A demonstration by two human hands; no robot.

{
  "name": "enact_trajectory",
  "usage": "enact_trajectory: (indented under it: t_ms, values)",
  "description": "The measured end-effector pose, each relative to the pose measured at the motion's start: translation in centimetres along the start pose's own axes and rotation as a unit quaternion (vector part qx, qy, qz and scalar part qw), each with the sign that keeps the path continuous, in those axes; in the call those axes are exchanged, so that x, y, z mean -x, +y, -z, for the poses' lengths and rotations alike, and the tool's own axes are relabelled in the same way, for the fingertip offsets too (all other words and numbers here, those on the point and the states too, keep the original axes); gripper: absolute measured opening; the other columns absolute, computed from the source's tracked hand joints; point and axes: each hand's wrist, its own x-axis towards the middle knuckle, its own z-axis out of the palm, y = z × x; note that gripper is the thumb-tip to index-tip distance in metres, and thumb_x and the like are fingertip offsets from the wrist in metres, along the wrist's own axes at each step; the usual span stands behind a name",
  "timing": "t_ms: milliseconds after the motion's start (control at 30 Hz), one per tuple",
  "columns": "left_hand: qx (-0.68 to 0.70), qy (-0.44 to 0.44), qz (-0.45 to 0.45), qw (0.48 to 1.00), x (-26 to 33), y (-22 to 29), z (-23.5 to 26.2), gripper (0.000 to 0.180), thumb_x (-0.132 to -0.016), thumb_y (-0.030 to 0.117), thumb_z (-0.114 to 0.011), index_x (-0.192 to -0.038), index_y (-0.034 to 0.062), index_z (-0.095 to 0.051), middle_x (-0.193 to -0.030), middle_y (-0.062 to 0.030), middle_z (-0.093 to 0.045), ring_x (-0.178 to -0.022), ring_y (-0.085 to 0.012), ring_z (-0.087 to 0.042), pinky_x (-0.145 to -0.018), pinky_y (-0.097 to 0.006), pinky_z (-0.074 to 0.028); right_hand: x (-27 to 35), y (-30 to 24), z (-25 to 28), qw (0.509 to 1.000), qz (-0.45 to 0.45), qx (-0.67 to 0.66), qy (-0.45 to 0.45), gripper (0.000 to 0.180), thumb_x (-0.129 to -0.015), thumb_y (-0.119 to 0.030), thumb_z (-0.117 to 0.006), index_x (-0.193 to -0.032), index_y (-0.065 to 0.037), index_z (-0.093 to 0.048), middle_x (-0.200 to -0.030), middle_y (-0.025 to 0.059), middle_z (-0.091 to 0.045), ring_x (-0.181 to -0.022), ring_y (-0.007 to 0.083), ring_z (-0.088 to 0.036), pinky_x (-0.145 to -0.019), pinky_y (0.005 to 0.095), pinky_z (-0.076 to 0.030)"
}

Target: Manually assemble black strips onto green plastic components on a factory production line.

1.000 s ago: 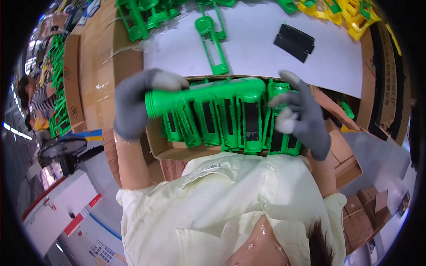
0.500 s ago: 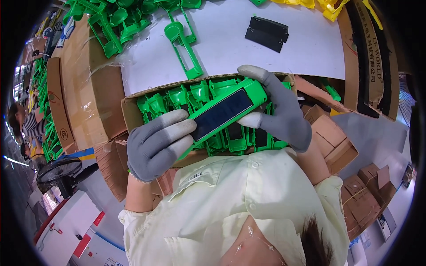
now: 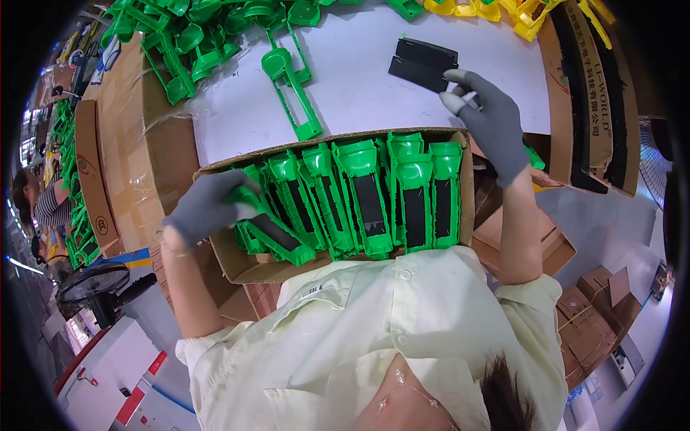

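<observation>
My left hand (image 3: 208, 208), in a grey glove with pale fingertips, grips the upper end of a green plastic housing (image 3: 277, 233) with a dark panel along it. That housing sits tilted at the left end of an open cardboard box (image 3: 251, 271). More green housings (image 3: 370, 201) stand in a row in the box, several with dark strips showing. Over the white table, my gloved right hand (image 3: 492, 118) has thumb and forefinger apart at the right corner of some flat black panels (image 3: 424, 63). The forefinger tip appears to touch their edge.
Green plastic parts (image 3: 201, 43) are heaped at the back left; one long green frame (image 3: 291, 82) lies on the white tabletop (image 3: 352, 79). Yellow parts (image 3: 496, 8) lie at the back right. Cardboard boxes flank the table, and a black fan (image 3: 93, 287) stands at the left.
The green housing held in both hands has gone down into the left of the box with my left hand. My right hand has let go of it and moved up and right to the black panels.
</observation>
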Motion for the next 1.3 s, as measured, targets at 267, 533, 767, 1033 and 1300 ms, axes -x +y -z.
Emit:
enact_trajectory:
  t_ms: [267,533,767,1033,1300]
  values:
    - [-0.213,0.314,-0.173,0.909,-5.3,2.2,3.6,0.029,-0.072,0.013,-0.066,-0.101,0.0123,-0.063,-0.08,-0.0095,-0.065,-0.076,-0.0302,-0.062,-0.067,-0.039,-0.049,-2.9,2.7,-1.7,0.949,0.132,0.278,0.063,0.033,-0.073,-0.028,-0.069,-0.101,-0.014,-0.062,-0.086,0.0044,-0.058,-0.072,0.0228,-0.059,-0.061,0.034,-0.046]
    - [-0.468,0.317,-0.442,0.697,-16.9,-0.2,5.2,0.059,-0.068,-0.004,-0.055,-0.122,0.0198,-0.05,-0.133,-0.0071,-0.043,-0.12,-0.0334,-0.042,-0.095,-0.042,-0.043,-2.4,1.6,-2.0,0.972,0.049,0.229,0.02,0.027,-0.073,-0.025,-0.068,-0.097,-0.013,-0.062,-0.085,0.0047,-0.06,-0.081,0.023,-0.06,-0.066,0.0356,-0.047]
    - [-0.459,0.375,-0.507,0.626,-13.2,1.2,6.8,0.054,-0.067,0.006,-0.062,-0.12,0.0127,-0.052,-0.117,-0.0073,-0.053,-0.101,-0.0307,-0.05,-0.085,-0.038,-0.047,-1.3,3.0,-1.1,0.997,0.022,0.008,0.071,0.017,-0.084,-0.016,-0.061,-0.096,-0.005,-0.058,-0.082,0.0029,-0.064,-0.065,0.009,-0.056,-0.057,0.0221,-0.044]
    - [0.181,0.226,-0.292,0.912,-5.9,1.7,-1.5,0.06,-0.083,0.05,-0.05,-0.112,-0.0026,-0.052,-0.086,-0.009,-0.059,-0.058,-0.0123,-0.054,-0.053,-0.024,-0.042,1.8,-2.7,0.9,0.961,-0.029,-0.265,0.078,0.018,-0.09,-0.017,-0.055,-0.101,-0.002,-0.054,-0.082,0.0053,-0.063,-0.064,0.0066,-0.053,-0.056,0.0186,-0.042]
    - [0.675,-0.222,-0.138,0.69,-3.8,6.1,-7.3,0.083,-0.085,0.065,-0.03,-0.108,-0.0109,-0.052,-0.051,-0.0136,-0.046,-0.03,-0.0141,-0.036,-0.031,-0.021,-0.034,2.9,-7.9,-0.8,0.855,0.081,-0.502,0.101,0.022,-0.093,-0.018,-0.049,-0.108,-0.002,-0.043,-0.091,0.0121,-0.061,-0.068,0.0099,-0.057,-0.061,0.0218,-0.048]
